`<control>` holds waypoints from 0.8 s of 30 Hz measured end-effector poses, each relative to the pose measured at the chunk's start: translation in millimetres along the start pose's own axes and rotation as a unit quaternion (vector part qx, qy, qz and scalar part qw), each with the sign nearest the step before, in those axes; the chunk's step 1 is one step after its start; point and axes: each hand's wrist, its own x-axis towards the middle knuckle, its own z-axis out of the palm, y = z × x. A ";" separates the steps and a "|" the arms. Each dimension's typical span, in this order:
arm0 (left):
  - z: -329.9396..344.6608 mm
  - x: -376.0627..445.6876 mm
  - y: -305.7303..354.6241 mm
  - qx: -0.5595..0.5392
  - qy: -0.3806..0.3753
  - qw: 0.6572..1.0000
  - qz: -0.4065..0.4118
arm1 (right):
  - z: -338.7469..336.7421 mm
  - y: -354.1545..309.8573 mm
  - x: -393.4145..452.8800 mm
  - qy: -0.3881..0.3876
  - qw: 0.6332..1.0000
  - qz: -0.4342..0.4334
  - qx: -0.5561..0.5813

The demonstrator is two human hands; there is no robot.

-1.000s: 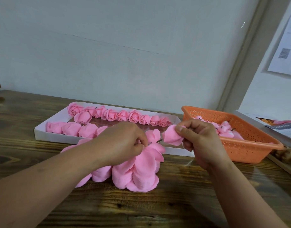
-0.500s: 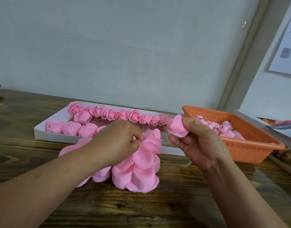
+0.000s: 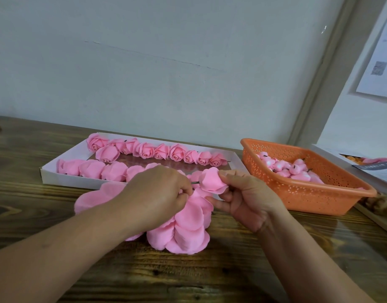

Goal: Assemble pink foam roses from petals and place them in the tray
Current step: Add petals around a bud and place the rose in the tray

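My right hand (image 3: 245,200) holds a pink foam rose bud (image 3: 212,180) between thumb and fingers, its dark stem pointing left. My left hand (image 3: 157,193) pinches a petal at the top of the pile of loose pink petals (image 3: 188,228) on the wooden table, close to the bud's stem. Behind my hands lies the white tray (image 3: 63,181) with two rows of finished pink roses (image 3: 144,150).
An orange perforated basket (image 3: 308,197) with several small pink buds (image 3: 284,168) stands at the right. A wall runs close behind the tray. Papers and a flat box lie at the far right edge (image 3: 374,165). Bare wooden table (image 3: 188,276) lies in front of the petals.
My right hand has turned the bud and brought it slightly down and left toward my left hand. My left hand stays on the petal pile, fingers working at a petal.
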 end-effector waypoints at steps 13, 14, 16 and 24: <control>28.0 -2.2 4.9 -0.165 0.063 0.981 -0.076 | 6.9 11.1 3.9 0.029 0.999 0.003 0.029; 30.5 -0.4 5.4 -0.170 0.065 0.979 -0.089 | 8.0 11.6 3.5 0.030 0.999 -0.002 0.032; 34.0 1.7 6.5 -0.171 0.063 0.978 -0.105 | 9.6 11.9 3.6 0.033 0.998 -0.016 0.045; 2.8 0.8 -2.8 -0.252 0.151 0.951 -0.100 | -2.6 -7.5 3.0 0.063 0.987 -0.104 0.104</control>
